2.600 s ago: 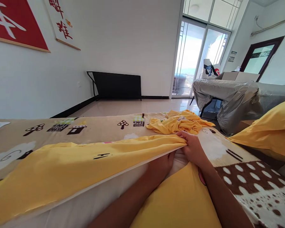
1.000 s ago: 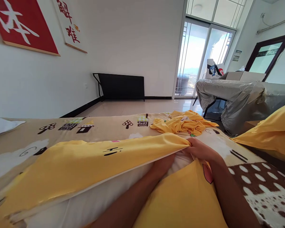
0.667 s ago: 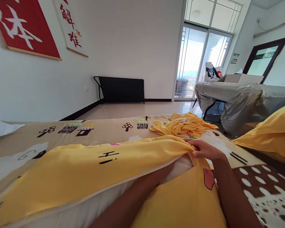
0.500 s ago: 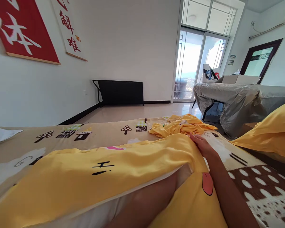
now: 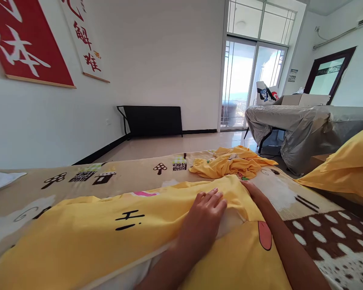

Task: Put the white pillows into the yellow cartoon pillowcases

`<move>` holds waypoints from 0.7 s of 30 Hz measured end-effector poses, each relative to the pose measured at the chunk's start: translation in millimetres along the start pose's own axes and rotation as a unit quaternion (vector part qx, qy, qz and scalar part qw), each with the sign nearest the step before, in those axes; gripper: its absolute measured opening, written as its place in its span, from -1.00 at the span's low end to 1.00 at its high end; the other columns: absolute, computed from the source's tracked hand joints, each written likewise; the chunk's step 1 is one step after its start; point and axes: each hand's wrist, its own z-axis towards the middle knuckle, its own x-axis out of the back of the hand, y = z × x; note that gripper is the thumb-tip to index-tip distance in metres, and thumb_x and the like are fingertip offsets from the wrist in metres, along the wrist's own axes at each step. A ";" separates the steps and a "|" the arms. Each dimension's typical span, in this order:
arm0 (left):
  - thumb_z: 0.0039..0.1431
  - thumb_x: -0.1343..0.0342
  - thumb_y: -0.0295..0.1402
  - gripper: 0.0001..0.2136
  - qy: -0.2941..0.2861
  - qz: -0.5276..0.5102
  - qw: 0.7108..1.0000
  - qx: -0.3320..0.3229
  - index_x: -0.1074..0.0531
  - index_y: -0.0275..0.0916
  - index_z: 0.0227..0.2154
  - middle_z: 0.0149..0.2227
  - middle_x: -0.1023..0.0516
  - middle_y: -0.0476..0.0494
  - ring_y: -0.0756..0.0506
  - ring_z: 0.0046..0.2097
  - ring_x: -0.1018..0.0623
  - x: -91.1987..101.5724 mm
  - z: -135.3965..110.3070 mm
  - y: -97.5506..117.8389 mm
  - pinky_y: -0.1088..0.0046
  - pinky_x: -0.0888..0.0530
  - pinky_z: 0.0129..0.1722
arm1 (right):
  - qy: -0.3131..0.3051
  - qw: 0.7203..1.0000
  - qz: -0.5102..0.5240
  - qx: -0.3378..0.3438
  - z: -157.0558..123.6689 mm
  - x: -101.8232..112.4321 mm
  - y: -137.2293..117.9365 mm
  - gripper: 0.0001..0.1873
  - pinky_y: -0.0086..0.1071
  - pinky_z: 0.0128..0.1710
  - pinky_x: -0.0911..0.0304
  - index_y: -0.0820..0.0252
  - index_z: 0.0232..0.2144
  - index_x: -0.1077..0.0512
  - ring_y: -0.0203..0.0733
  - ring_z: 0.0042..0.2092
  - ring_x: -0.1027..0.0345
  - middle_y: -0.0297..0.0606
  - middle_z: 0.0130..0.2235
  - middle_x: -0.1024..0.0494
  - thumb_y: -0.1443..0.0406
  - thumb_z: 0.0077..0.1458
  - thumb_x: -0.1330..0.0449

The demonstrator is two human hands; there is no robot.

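A yellow pillowcase (image 5: 87,225) with dark printed marks lies across the bed in front of me, and white material (image 5: 232,219) shows along its open edge. My left hand (image 5: 204,211) lies on top of it near that edge, fingers bent together and closed on the cloth; its thumb is hidden. At the far right corner my right hand (image 5: 251,189) is closed on the fabric, its fingertips partly hidden behind the fold. A crumpled yellow cloth (image 5: 230,161) sits just beyond that hand.
A beige and brown patterned blanket (image 5: 142,171) covers the bed. To the right is a yellow pillow (image 5: 347,161). Behind it stands a plastic-covered table (image 5: 305,125) with boxes. A black folded panel (image 5: 153,121) leans against the wall, left of a glass door (image 5: 240,84).
My left hand has come out from under the pillowcase's upper layer and now rests on top of it. The right hand stays at the corner. The view has shifted slightly.
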 end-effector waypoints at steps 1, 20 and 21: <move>0.20 0.15 -0.59 -0.74 0.007 -0.006 1.000 -0.001 -0.43 -0.28 -0.24 -0.11 -0.56 -0.22 -0.16 0.03 -0.48 -2.7 0.4 -3.3 0.26 -0.38 -0.01 | -0.014 1.000 0.005 -0.011 -0.5 -1.0 -0.5 -0.73 -0.29 -0.46 -0.34 0.20 -0.48 -0.48 -0.07 -0.44 -0.47 -0.21 -0.52 -0.57 0.21 -0.32 -0.37; 0.09 0.05 -0.60 -0.78 0.004 0.087 0.978 -0.192 -0.20 -0.22 -0.60 -0.69 -0.33 0.02 -0.03 -0.65 -0.32 23.9 -28.4 34.6 0.42 -0.18 -0.54 | -0.060 0.998 0.031 -0.010 -16.4 21.2 -44.1 -0.55 -0.36 -0.47 -0.32 0.22 -0.39 -0.51 -0.16 -0.41 -0.44 -0.18 -0.39 -0.59 -0.06 -0.12 -0.27; 0.08 0.05 -0.60 -0.77 -0.008 0.090 0.977 -0.191 -0.20 -0.22 -0.61 -0.69 -0.33 0.02 -0.03 -0.66 -0.32 24.1 -31.3 36.1 0.42 -0.18 -0.55 | -0.075 0.997 0.019 -0.007 -23.9 21.0 -51.5 -0.55 -0.37 -0.45 -0.32 0.23 -0.37 -0.52 -0.16 -0.40 -0.44 -0.17 -0.37 -0.59 -0.05 -0.11 -0.27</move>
